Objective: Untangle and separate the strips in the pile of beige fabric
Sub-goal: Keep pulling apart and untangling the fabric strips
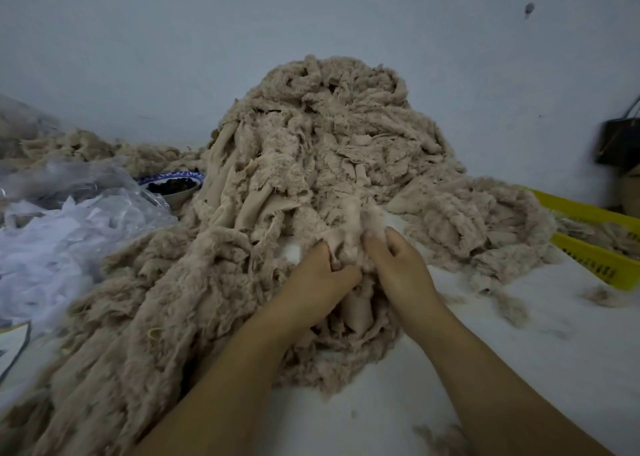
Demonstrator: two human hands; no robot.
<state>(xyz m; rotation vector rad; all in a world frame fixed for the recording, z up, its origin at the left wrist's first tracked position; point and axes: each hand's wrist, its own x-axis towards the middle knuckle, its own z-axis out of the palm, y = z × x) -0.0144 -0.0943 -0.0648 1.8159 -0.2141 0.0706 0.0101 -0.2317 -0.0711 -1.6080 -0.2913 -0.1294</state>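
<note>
Forearms converge; left hand [318, 275], right hand [398, 265] fingers curled, gripping beige strip [349, 248].

1. I can read no word, number, brand or sign anywhere in this view.
2. Yellow crate [588, 263], right edge: a row of dark marks runs along its near wall. They are too blurred for me to tell print from perforation.
3. Bowl [176, 197], left of centre: the rim bears a blue pattern in which I can make out no letters.
</note>
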